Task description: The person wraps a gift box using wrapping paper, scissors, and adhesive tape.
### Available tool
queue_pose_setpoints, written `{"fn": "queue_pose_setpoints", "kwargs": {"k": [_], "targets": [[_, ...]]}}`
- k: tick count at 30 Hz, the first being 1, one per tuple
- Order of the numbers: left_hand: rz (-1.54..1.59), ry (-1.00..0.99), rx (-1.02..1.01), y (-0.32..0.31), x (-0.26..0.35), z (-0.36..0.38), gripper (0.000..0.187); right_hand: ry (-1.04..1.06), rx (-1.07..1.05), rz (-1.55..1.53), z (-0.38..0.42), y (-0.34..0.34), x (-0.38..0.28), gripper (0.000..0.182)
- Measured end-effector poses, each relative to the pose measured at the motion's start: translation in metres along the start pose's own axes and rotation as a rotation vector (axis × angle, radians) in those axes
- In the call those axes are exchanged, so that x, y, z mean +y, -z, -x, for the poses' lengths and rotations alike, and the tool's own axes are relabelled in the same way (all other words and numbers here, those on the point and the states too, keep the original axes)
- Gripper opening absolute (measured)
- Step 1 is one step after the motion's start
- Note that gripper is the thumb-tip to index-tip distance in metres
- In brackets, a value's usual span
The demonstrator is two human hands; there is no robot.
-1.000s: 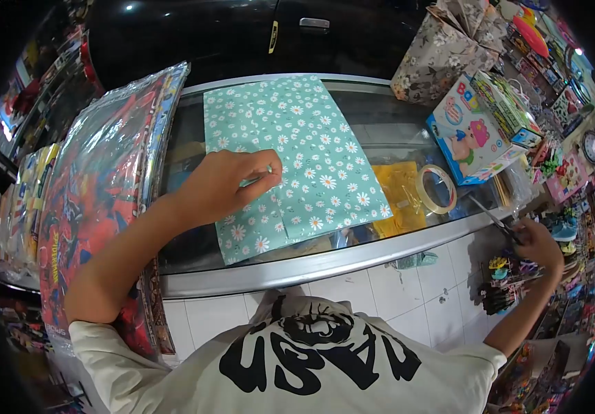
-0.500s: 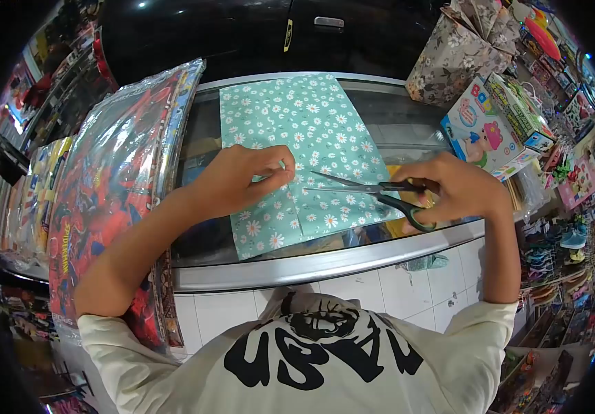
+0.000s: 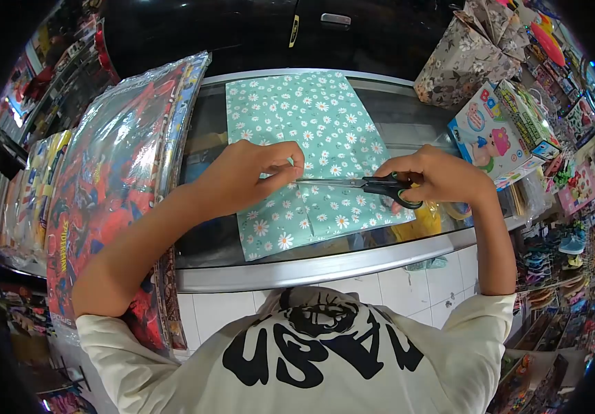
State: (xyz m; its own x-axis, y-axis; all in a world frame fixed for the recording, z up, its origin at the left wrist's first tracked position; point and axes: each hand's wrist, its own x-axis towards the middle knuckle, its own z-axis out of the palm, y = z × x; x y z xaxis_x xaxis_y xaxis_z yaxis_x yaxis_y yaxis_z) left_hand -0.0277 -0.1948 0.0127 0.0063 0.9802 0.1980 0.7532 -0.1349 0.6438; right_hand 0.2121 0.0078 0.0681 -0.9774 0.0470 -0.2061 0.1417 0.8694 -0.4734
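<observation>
Green paper with white daisies [image 3: 325, 131] lies on the glass counter beneath both hands. Black-handled scissors [image 3: 380, 185] are in my right hand [image 3: 442, 181], with fingers through the handles and the blades together, pointing left. The blade tips meet the fingertips of my left hand [image 3: 259, 174], whose thumb and index finger are pinched together above the paper. Whatever is between those fingertips is too small to make out.
Plastic-wrapped red packages [image 3: 115, 165] are stacked along the left. A boxed toy [image 3: 494, 138] and a floral bag [image 3: 466, 62] stand at the right. The counter's metal edge [image 3: 311, 269] runs in front of my body.
The scissor blades have closed, and the scissors with my right hand have moved left to the left fingertips. The view has shifted slightly.
</observation>
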Motion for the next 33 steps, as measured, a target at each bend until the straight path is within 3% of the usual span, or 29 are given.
{"fn": "queue_pose_setpoints", "kwargs": {"k": [10, 13, 16, 22, 23, 26, 29, 33], "targets": [[-0.031, 0.033, -0.013, -0.001, 0.003, -0.002, 0.012, 0.048, 0.0, -0.099, 0.004, -0.012, 0.015, 0.041], [-0.021, 0.067, -0.027, 0.0, 0.007, -0.002, 0.011, -0.086, -0.057, -0.08, 0.012, -0.006, 0.003, 0.04], [0.002, 0.071, -0.03, 0.0, 0.006, -0.002, 0.011, -0.121, 0.022, -0.026, 0.028, 0.0, 0.004, 0.037], [0.021, 0.063, -0.015, -0.001, 0.003, -0.002, 0.012, -0.657, 0.32, 0.144, 0.044, -0.008, -0.002, 0.044], [0.018, 0.039, -0.004, -0.002, 0.001, -0.002, 0.012, -0.744, 0.281, 0.197, 0.042, -0.009, 0.001, 0.049], [-0.037, -0.003, -0.002, -0.001, 0.003, -0.004, 0.012, -0.77, 0.3, 0.249, 0.034, -0.009, 0.0, 0.042], [-0.143, -0.109, -0.008, -0.002, -0.003, -0.004, 0.013, -0.557, 0.364, 0.463, 0.034, -0.015, 0.009, 0.032], [-0.071, -0.134, 0.015, -0.007, -0.001, 0.002, 0.012, -0.144, 0.471, 0.34, 0.001, -0.032, -0.024, 0.02]]}}
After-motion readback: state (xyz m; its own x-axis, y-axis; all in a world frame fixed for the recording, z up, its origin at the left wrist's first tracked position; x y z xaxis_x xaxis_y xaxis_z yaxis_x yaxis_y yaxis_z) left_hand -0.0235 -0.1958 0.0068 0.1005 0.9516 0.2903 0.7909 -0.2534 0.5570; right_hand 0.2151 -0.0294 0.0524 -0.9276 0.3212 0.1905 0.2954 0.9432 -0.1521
